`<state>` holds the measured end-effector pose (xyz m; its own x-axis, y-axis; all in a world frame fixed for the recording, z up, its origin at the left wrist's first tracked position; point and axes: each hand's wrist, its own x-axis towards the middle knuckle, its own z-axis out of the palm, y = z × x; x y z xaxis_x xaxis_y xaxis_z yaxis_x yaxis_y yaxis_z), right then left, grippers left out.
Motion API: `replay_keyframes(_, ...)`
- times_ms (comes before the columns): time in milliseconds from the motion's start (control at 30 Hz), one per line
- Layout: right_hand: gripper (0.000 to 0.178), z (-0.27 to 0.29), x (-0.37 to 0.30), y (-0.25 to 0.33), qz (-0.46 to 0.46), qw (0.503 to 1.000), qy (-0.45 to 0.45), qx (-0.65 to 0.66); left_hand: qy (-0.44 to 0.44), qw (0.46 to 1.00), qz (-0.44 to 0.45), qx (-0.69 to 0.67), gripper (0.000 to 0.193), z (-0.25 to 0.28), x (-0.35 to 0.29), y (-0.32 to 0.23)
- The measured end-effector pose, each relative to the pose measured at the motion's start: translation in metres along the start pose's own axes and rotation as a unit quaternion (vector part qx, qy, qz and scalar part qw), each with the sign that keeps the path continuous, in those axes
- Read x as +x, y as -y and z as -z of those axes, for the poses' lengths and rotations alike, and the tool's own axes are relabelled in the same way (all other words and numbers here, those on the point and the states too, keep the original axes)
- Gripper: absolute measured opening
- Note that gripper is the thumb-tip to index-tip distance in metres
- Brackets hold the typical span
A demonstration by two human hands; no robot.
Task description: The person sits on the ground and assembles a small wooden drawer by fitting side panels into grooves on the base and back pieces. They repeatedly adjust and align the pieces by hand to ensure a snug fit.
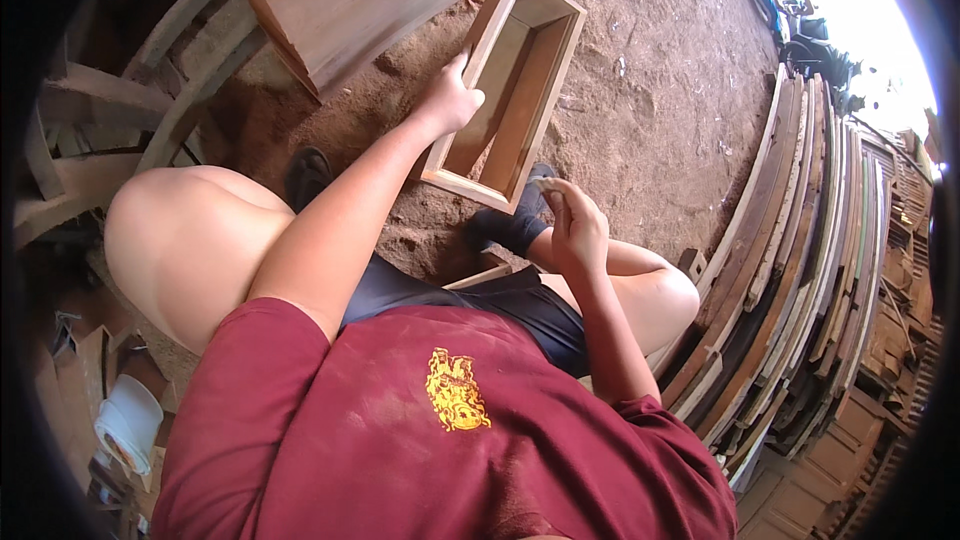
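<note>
A long rectangular wooden box (pixel 547 112), open on top and drawer-like, is tilted in front of me above the sandy ground. My left hand (pixel 448 100) grips its left long side, fingers wrapped over the rim. Close to the box's near right corner, my right hand (pixel 578 225) is closed in a pinch. A small pale bit shows at those fingertips, too small to name. Inside the box, the bottom and the brown inner wall are visible. The part under my left fingers is hidden.
A large wooden cabinet-like piece (pixel 370 15) stands at the far left, beside curved wooden parts (pixel 185 70). Stacked long planks (pixel 790 270) line the right side. A white container (pixel 130 423) sits at the lower left. A motorbike (pixel 785 10) is at the far right.
</note>
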<state>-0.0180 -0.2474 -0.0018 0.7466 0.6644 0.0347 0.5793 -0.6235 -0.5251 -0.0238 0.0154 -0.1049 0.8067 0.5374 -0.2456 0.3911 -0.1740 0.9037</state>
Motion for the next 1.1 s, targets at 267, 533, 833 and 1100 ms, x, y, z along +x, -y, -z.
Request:
replay_keyframes(267,0.034,-0.030,0.011,0.024,0.187,0.968,0.042,-0.160,0.037,0.999,0.024,0.016,0.081,0.007,-0.003,-0.009)
replay_keyframes(533,0.026,0.002,0.005,-0.003,0.008,0.989,0.135,0.064,0.042,0.999,0.007,-0.008,0.081,0.005,0.001,-0.004)
replay_keyframes(833,0.029,-0.029,0.010,0.001,-0.098,0.991,0.052,0.079,0.020,1.000,0.000,0.006,0.081,0.002,0.001,-0.002)
replay_keyframes(1100,0.032,-0.029,0.008,0.010,-0.153,0.978,0.113,-0.091,-0.016,1.000,-0.009,0.018,0.081,-0.011,0.009,0.014)
